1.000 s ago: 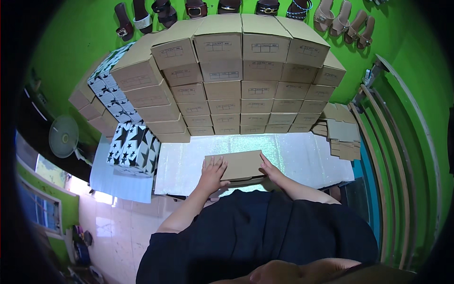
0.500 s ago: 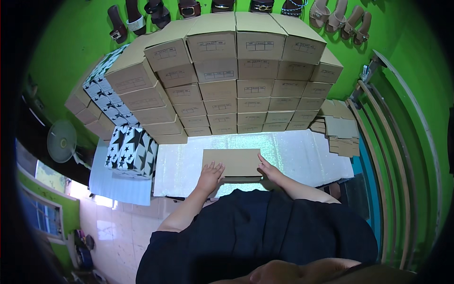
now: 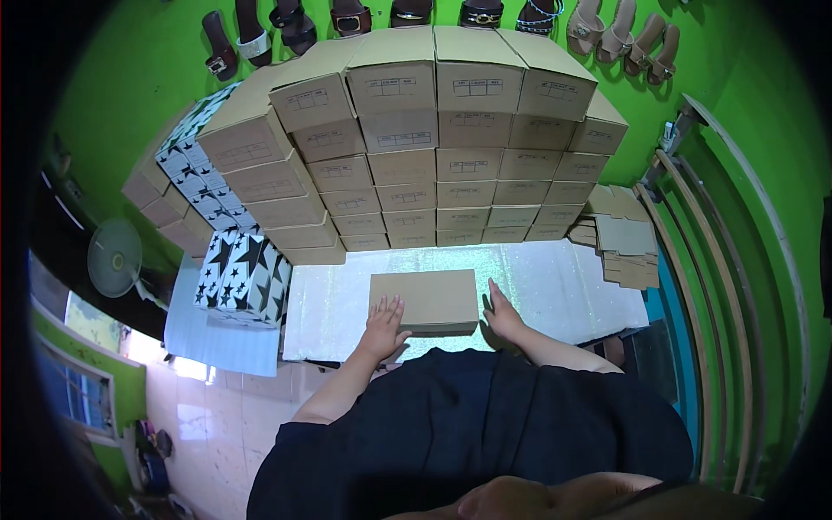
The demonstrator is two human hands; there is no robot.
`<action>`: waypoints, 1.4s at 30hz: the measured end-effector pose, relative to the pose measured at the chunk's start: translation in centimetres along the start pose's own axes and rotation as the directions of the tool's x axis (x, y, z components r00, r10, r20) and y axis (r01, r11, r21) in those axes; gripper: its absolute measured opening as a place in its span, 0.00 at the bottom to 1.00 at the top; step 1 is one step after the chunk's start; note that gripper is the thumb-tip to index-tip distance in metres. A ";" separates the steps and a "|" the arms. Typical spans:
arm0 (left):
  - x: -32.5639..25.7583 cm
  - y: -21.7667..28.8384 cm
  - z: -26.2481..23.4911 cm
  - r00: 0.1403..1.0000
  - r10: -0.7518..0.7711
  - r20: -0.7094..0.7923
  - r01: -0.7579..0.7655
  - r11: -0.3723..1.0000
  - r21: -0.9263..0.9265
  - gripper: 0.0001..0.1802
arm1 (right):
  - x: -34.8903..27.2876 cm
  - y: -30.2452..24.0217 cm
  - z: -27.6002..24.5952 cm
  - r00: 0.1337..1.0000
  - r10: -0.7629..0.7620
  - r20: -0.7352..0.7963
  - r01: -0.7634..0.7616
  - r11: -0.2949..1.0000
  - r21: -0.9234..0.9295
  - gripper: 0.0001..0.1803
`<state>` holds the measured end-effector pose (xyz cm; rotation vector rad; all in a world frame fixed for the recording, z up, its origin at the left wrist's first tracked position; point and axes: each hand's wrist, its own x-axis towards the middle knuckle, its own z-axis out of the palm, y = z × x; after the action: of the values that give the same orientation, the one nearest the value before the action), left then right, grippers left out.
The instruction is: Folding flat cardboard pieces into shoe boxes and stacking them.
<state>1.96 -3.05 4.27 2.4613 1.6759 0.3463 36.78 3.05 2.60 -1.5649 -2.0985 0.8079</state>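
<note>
A closed brown cardboard box (image 3: 433, 296) lies lengthwise on the white table (image 3: 563, 299) in front of me. My left hand (image 3: 384, 329) rests on the box's left end, its fingers stretched over the top. Just off the right end is my right hand (image 3: 503, 314), fingers extended and holding nothing. A narrow gap shows between that hand and the box. The box's underside is hidden.
Behind the table rise stacked brown cardboard boxes (image 3: 403, 165). Star-patterned boxes (image 3: 247, 282) stand at the left, near a fan (image 3: 114, 249). Flattened cardboard pieces (image 3: 626, 238) are piled at the right. Sandals (image 3: 585, 28) hang on the green wall.
My right hand has come away from the box's right end and moved a little to the right. The left hand stays on the box, which has barely shifted.
</note>
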 end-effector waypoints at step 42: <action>-1.6 -6.0 -2.4 0.755 -0.276 -0.594 0.306 0.951 -0.051 0.52 | 2.5 -25.8 8.0 0.793 -0.537 0.289 0.586 0.801 -0.119 0.57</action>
<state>-4.66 -2.33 4.93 2.1844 2.2819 1.1485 12.30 -1.58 13.48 -0.8394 -2.6993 0.5941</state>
